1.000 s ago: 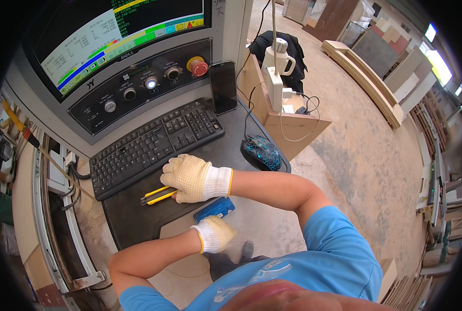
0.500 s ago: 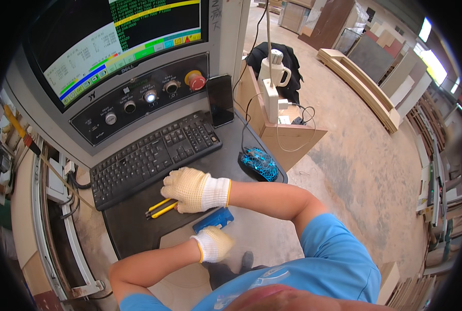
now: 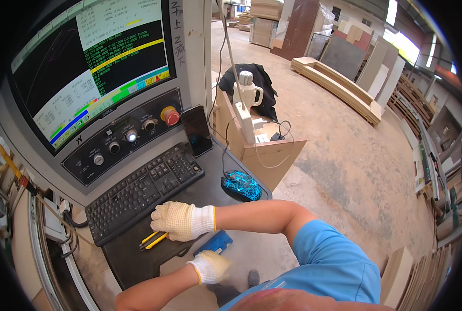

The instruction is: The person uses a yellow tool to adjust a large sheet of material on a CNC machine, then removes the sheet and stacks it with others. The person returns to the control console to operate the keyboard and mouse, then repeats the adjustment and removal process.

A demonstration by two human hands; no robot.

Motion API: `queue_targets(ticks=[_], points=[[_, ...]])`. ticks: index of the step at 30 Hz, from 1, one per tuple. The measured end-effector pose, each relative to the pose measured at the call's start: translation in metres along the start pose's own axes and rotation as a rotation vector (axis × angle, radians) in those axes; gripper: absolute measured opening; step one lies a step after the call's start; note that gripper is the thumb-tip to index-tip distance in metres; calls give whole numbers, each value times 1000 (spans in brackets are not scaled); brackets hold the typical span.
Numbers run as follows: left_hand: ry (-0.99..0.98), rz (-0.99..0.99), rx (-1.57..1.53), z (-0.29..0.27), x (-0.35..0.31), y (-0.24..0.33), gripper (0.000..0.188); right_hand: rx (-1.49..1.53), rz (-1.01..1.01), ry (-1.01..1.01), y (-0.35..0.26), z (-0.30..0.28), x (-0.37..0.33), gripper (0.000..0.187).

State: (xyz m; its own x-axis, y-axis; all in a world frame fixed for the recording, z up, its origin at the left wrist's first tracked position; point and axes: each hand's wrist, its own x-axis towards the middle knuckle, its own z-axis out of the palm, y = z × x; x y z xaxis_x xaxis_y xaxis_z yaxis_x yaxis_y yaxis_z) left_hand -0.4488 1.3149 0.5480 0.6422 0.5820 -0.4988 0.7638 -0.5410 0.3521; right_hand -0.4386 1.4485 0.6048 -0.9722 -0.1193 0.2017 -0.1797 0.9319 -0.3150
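My right hand, in a pale knitted work glove, rests with curled fingers near the front of the keyboard. Two slim yellow tools or handles with dark tips lie on the black desk and run under this hand; its grip on them is hidden. My left hand, gloved alike, is closer to my body and smeared by motion. A flat blue object shows just beyond it at the desk edge; its kind is unclear, and whether the left fingers hold it is hidden.
A monitor stands above a panel with knobs and a red stop button. A phone leans beside the keyboard, and a blue-patterned mouse lies right. Beyond are a power strip, white jug and stacked boards.
The whole view has shifted, so desk and screen sit lower and further left. My right hand stays by the yellow tools, and my left hand stays close to the blue object.
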Motion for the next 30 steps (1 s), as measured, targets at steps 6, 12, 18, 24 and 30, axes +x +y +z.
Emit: queue_targets(ticks=[6,12,18,24,30], points=[[-43,-18,7,2,1,-1,39,19,-5,42,1,3,0,35],[-56,-21,28,0,2,0,40,-2,10,15,2,4,1,37],[-64,-6,38,1,2,-1,39,-6,31,-5,3,6,1,38],[-88,1,41,0,3,-1,40,23,26,29,3,5,1,37],[-88,14,60,-1,2,-1,39,4,27,24,4,6,2,38]])
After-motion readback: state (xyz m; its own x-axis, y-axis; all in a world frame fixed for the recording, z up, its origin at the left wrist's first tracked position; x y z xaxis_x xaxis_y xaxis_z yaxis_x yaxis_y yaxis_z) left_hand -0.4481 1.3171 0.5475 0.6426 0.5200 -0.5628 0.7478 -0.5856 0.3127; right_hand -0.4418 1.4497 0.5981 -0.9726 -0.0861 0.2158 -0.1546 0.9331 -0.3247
